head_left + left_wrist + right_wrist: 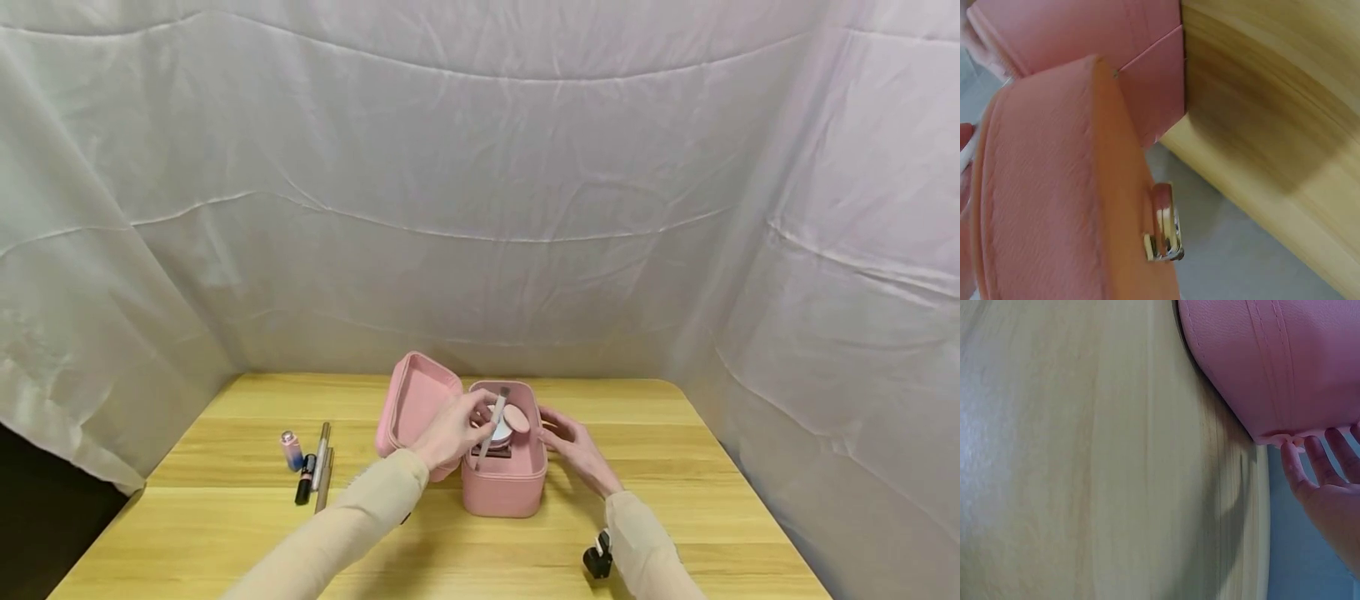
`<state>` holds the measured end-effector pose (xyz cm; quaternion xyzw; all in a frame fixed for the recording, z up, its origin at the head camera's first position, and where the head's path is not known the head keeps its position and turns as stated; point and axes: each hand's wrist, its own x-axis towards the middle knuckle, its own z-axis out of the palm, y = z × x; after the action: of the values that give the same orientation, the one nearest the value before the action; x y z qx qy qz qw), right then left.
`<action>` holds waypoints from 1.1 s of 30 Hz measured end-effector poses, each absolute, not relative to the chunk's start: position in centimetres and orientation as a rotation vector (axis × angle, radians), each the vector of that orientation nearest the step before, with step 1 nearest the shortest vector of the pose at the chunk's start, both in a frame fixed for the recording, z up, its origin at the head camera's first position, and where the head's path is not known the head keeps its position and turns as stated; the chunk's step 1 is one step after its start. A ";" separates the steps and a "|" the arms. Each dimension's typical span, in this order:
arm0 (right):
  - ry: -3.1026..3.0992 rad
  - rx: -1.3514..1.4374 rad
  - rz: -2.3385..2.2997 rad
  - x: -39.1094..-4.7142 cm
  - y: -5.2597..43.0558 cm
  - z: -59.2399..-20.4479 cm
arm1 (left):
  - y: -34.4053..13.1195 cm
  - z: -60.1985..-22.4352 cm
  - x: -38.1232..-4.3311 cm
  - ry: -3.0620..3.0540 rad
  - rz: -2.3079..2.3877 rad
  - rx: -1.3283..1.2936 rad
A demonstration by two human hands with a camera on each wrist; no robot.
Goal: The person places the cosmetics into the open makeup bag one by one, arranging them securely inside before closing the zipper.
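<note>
A pink cosmetic case (504,497) stands on the table, its lid (424,400) folded open to the left. My left hand (453,429) reaches over the case and pinches a slim pale stick with a dark tip (492,425), which looks like a makeup brush. Inside the case lie a round compact (501,433), an oval pink puff (516,418) and a dark flat item (499,452). Fingers of my right hand (573,450) touch the right side of the case; in the right wrist view, they are extended along its pink wall (1241,356). A gold clasp (1165,225) shows on the lid.
Left of the case lie a pink-blue bottle (292,450), a black-and-pink tube (305,480) and slim metallic sticks (322,467). A black object (597,557) is beside my right sleeve. Pale curtains (480,167) hang behind the wooden table (675,492).
</note>
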<state>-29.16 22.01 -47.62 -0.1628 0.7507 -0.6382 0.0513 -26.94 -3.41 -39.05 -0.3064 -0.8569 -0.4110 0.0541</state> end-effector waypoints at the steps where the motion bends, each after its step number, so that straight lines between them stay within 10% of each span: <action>1: 2.284 -0.502 -1.938 -29.2 22.0 -47.6 | -3.3 -39.2 -26.9 -2.628 -1.254 -0.927; 33: 2.272 -0.523 -1.938 -29.3 22.2 -47.8 | -2.9 -41.6 -26.5 -2.718 -0.626 -0.892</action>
<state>-29.27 22.20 -47.79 -0.1722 0.7483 -0.6382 0.0550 -26.54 -2.92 -41.65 -0.3029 -0.9229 -0.2126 0.1063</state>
